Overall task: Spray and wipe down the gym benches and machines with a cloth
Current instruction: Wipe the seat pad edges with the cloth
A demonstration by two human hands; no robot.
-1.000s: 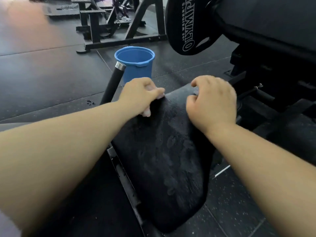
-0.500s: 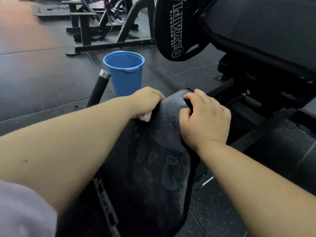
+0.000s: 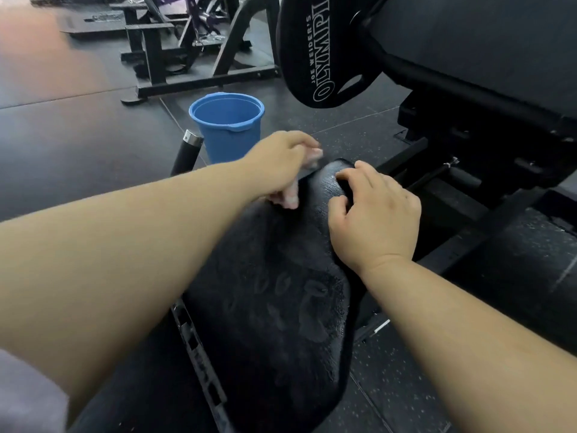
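your left hand (image 3: 278,164) bunched round the pink cloth (image 3: 288,200) at the seat pad (image 3: 274,292) far left edge, right hand (image 3: 374,220) resting loose-fingered on the pad's tip, blue bucket (image 3: 228,129) just beyond

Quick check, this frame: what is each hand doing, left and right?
Left hand: grips the pink cloth against the seat pad.
Right hand: open, fingers loosely bent, resting on the seat pad, holding nothing.

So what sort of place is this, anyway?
A gym, most likely its weights area. A black weight plate with white lettering hangs up top, a padded black seat lies in front, and black metal equipment frames stand on the rubber floor behind.
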